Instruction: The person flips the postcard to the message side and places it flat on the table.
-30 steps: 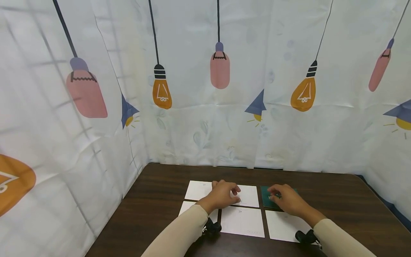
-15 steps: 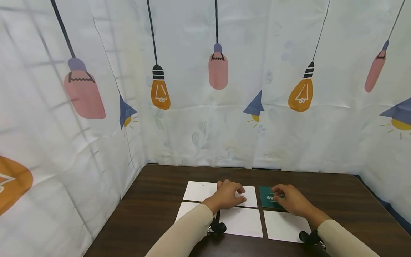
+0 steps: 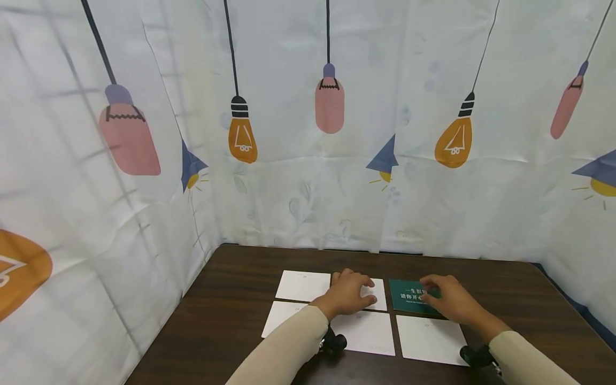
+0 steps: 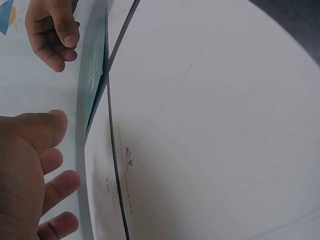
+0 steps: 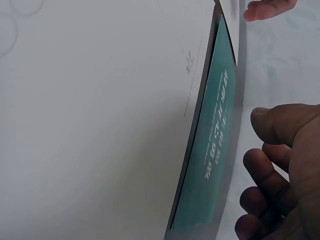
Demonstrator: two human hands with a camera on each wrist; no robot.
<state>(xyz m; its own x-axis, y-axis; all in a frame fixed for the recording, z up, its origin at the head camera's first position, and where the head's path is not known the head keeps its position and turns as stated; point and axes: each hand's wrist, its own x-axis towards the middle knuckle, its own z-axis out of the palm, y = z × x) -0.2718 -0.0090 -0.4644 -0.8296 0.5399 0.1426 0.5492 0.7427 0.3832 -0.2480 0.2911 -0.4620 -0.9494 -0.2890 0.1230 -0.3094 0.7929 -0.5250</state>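
Observation:
Several postcard-like cards lie flat in two rows on the dark wood table. The back row has a white card [image 3: 303, 286] at left, another white card [image 3: 380, 293] in the middle and a green card [image 3: 404, 303] with white lettering at right. My left hand [image 3: 347, 294], fingers loosely bent and holding nothing, hovers over the back middle card and partly hides it. Above the green card's right end is my right hand [image 3: 449, 299], thumb and fingers apart with nothing between them. In the right wrist view, the hand [image 5: 285, 165] stands apart from the green card [image 5: 207, 145].
In the front row lie a left white card [image 3: 281, 315], partly covered by my sleeve, a middle white card [image 3: 368, 334] and a right white card [image 3: 428, 339]. A white curtain [image 3: 289, 203] printed with lamps hangs behind the dark table [image 3: 207, 321].
Both hands have drifted to the right above the cards. More of the green card's lettering and of the back left white card shows now. The cards lie as before.

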